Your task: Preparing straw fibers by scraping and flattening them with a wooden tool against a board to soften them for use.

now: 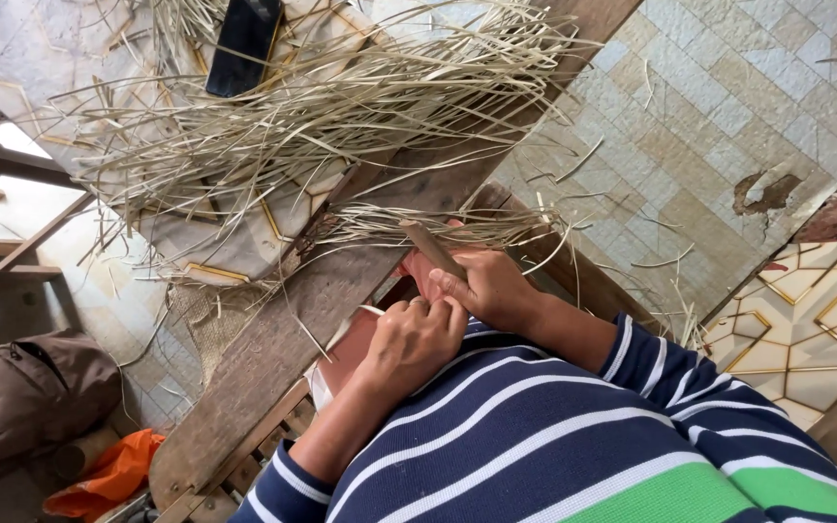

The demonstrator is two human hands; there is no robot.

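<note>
Pinching a thin pale strip (365, 312) in the left hand (417, 339); right hand (491, 286) clamped around a wooden-handled tool (431, 248), near the plank (273, 358) edge, beside the reed bundle (418, 225). Best kept shallow, strip taut, fingers behind the edge, stroke away from the body.

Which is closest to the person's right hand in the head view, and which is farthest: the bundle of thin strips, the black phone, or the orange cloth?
From the right hand:
1. Bundle of thin strips, just beyond the fingers on the wooden plank.
2. Black phone, far up on the pale board.
3. Orange cloth, low on the floor, at the left.
</note>
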